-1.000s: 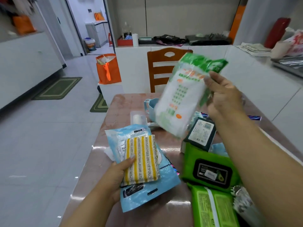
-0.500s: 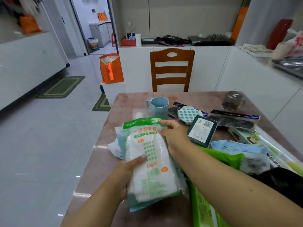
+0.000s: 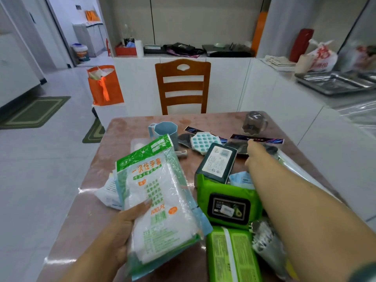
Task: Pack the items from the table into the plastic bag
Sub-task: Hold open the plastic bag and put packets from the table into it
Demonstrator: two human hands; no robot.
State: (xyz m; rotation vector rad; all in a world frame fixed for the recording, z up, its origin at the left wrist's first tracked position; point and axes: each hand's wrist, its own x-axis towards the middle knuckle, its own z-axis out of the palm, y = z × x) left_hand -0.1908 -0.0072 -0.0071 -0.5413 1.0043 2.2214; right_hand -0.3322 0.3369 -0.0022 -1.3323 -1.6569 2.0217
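Note:
My left hand [image 3: 122,231] grips a stack of flat packets, low and left over the table. The top one is a green and white pack of disposable gloves [image 3: 154,196]; a blue packet edge shows beneath it. My right hand [image 3: 255,157] stretches forward over the table with its fingers extended. Its fingertip reaches the dark strip packets [image 3: 257,139] at the far side, and it holds nothing. Two green wet-wipe packs [image 3: 227,200] [image 3: 232,255] lie under my right forearm. A dark green box [image 3: 218,162] leans on the upper one. I cannot make out the plastic bag.
On the brown table [image 3: 126,127] stand a blue cup [image 3: 164,131], a teal dotted pad [image 3: 205,140] and a glass mug [image 3: 254,124]. A wooden chair [image 3: 183,86] stands behind the table. White counters run along the right, and an orange bag [image 3: 105,86] sits at left.
My right hand laid the gloves pack onto the stack in my left hand, let go, and reached forward to the far items. My left hand now holds the stack with the gloves pack on top.

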